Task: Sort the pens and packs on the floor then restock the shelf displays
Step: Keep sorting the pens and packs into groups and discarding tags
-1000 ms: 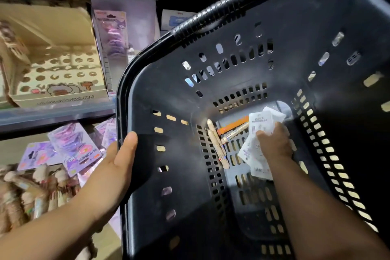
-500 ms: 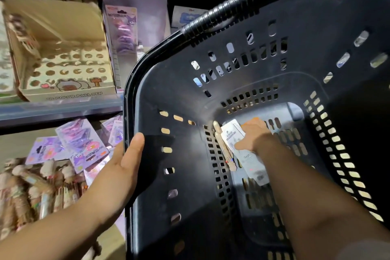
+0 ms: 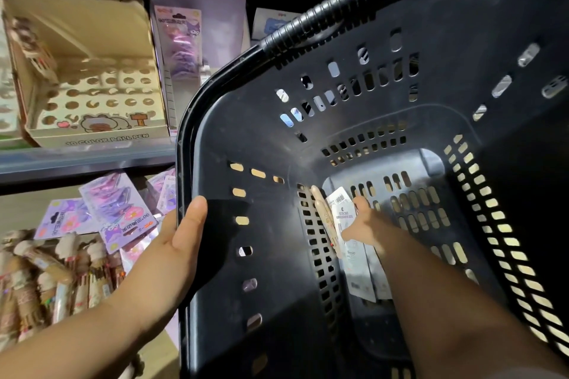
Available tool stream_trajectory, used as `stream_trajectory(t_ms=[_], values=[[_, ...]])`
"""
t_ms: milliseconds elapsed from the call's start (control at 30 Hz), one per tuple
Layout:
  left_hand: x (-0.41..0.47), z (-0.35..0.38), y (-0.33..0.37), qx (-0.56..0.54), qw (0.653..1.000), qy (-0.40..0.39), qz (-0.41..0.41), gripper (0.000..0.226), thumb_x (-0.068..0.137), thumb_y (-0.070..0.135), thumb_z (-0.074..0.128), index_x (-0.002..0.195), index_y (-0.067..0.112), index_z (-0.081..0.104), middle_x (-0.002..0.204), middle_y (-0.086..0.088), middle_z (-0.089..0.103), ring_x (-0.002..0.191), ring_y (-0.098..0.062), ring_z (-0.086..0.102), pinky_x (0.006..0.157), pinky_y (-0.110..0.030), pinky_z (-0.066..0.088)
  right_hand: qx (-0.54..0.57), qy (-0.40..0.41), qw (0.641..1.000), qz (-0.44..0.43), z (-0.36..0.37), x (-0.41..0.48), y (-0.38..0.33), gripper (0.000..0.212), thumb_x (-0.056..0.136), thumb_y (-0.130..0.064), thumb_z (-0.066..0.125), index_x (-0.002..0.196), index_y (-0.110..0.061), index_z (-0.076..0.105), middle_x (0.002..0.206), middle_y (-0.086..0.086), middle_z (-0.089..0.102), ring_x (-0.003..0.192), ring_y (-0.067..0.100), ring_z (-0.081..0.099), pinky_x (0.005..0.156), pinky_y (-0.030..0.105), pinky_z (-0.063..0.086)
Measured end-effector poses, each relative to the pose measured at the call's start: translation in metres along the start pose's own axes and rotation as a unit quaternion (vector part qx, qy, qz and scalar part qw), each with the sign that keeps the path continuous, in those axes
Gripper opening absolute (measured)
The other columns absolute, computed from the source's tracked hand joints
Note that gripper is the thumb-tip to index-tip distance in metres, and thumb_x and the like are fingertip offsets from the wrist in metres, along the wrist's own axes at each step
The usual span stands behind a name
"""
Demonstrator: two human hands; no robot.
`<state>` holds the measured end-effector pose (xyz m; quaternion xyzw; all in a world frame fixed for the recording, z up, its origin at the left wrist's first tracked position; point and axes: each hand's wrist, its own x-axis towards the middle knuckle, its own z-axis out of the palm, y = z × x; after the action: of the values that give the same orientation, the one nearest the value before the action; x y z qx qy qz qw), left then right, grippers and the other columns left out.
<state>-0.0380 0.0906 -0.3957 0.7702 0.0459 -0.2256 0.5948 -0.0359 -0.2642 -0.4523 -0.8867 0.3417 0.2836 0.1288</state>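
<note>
I hold a black plastic basket (image 3: 264, 255) tilted toward me. My left hand (image 3: 181, 240) grips its left rim, thumb inside, fingers hidden behind the wall. My right hand (image 3: 366, 224) reaches down to the basket bottom and holds several white packs (image 3: 357, 271). The packs lie against beige pens (image 3: 320, 206) that rest along the perforated left corner. My right fingers are mostly hidden under the hand.
On the upper shelf stands a cream "10 color ball pen" display box (image 3: 92, 101) with open holes, and beside it a purple pack (image 3: 181, 40). Below the shelf edge (image 3: 86, 160) lie purple packs (image 3: 107, 212) and a heap of beige pens (image 3: 46, 271).
My right hand slid left across the basket bottom with the white packs, up to the beige pens. The orange pen is out of sight. My left hand kept its grip.
</note>
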Motion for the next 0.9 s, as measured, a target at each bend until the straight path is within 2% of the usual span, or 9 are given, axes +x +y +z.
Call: stream_trajectory(t_ms=[100, 233, 367, 500, 567, 667, 800, 867, 900], values=[[-0.001, 0.002, 0.004, -0.010, 1.000, 0.006, -0.001, 0.078, 0.082, 0.079, 0.028, 0.144, 0.034, 0.042, 0.143, 0.013, 0.047, 0.134, -0.012, 0.042, 0.099, -0.029, 0.032, 0.111, -0.007, 0.994, -0.002, 0.008, -0.005, 0.008, 0.074, 0.061, -0.013, 0.073, 0.117, -0.037, 0.031, 0.110, 0.003, 0.056, 0.093, 0.026, 0.061, 0.078, 0.042, 0.058], [-0.002, 0.004, 0.010, -0.011, 1.000, 0.008, 0.001, 0.080, 0.081, 0.078, 0.027, 0.144, 0.032, 0.042, 0.144, 0.011, 0.047, 0.134, -0.013, 0.042, 0.099, -0.028, 0.032, 0.160, -0.037, 0.986, -0.013, 0.016, -0.006, 0.011, 0.100, 0.050, -0.016, 0.079, 0.133, -0.038, 0.029, 0.124, 0.003, 0.057, 0.109, 0.030, 0.056, 0.090, 0.048, 0.052], [-0.005, 0.004, 0.014, -0.033, 0.999, 0.017, -0.004, 0.079, 0.079, 0.076, 0.030, 0.144, 0.032, 0.042, 0.140, 0.012, 0.049, 0.129, -0.009, 0.044, 0.096, -0.026, 0.031, 0.177, -0.065, 0.982, -0.014, 0.015, -0.015, 0.006, 0.104, 0.064, -0.005, 0.079, 0.146, -0.033, 0.022, 0.136, 0.007, 0.052, 0.119, 0.033, 0.052, 0.094, 0.045, 0.049], [-0.006, 0.003, 0.014, -0.034, 0.999, 0.010, -0.004, 0.075, 0.083, 0.074, 0.030, 0.144, 0.032, 0.042, 0.142, 0.012, 0.048, 0.131, -0.009, 0.042, 0.097, -0.025, 0.030, 0.135, -0.082, 0.987, -0.006, 0.020, -0.017, 0.014, 0.110, 0.067, -0.013, 0.081, 0.151, -0.023, 0.013, 0.147, 0.011, 0.040, 0.130, 0.032, 0.044, 0.101, 0.040, 0.044], [-0.008, 0.004, 0.015, -0.032, 0.999, 0.007, -0.004, 0.071, 0.086, 0.071, 0.030, 0.145, 0.032, 0.042, 0.143, 0.012, 0.047, 0.132, -0.009, 0.042, 0.098, -0.026, 0.030, 0.146, -0.092, 0.985, 0.009, 0.025, -0.017, 0.018, 0.112, 0.070, -0.010, 0.079, 0.153, -0.025, 0.005, 0.152, 0.014, 0.031, 0.134, 0.034, 0.039, 0.103, 0.042, 0.043], [-0.010, 0.004, 0.019, -0.050, 0.999, 0.003, -0.016, 0.067, 0.089, 0.068, 0.033, 0.142, 0.029, 0.045, 0.136, 0.015, 0.051, 0.129, -0.008, 0.044, 0.104, -0.026, 0.029, 0.215, -0.090, 0.972, 0.015, 0.033, -0.021, 0.019, 0.114, 0.071, -0.002, 0.077, 0.152, -0.031, 0.003, 0.152, 0.014, 0.031, 0.133, 0.035, 0.040, 0.103, 0.043, 0.042], [-0.005, 0.001, 0.016, -0.057, 0.997, -0.003, -0.047, 0.102, 0.069, 0.092, 0.036, 0.147, 0.027, 0.038, 0.146, 0.014, 0.045, 0.139, -0.011, 0.037, 0.119, -0.039, 0.023, 0.242, -0.038, 0.969, 0.017, 0.050, -0.003, 0.030, 0.123, 0.066, -0.006, 0.081, 0.149, -0.043, -0.001, 0.154, 0.012, 0.029, 0.135, 0.036, 0.038, 0.107, 0.052, 0.039], [-0.005, 0.002, 0.017, -0.052, 0.998, 0.006, -0.045, 0.106, 0.070, 0.093, 0.033, 0.151, 0.025, 0.032, 0.152, 0.011, 0.039, 0.143, -0.011, 0.031, 0.120, -0.042, 0.020, 0.266, -0.040, 0.962, 0.040, 0.040, -0.015, 0.022, 0.127, 0.068, 0.000, 0.080, 0.152, -0.034, -0.009, 0.157, 0.014, 0.024, 0.139, 0.036, 0.033, 0.111, 0.050, 0.035], [-0.005, 0.003, 0.016, -0.045, 0.998, 0.008, -0.044, 0.101, 0.074, 0.090, 0.032, 0.151, 0.024, 0.032, 0.153, 0.010, 0.038, 0.143, -0.011, 0.030, 0.121, -0.041, 0.019, 0.308, -0.051, 0.949, 0.039, 0.036, -0.024, 0.017, 0.117, 0.077, 0.006, 0.073, 0.153, -0.024, -0.011, 0.158, 0.016, 0.021, 0.141, 0.035, 0.029, 0.114, 0.042, 0.032]])
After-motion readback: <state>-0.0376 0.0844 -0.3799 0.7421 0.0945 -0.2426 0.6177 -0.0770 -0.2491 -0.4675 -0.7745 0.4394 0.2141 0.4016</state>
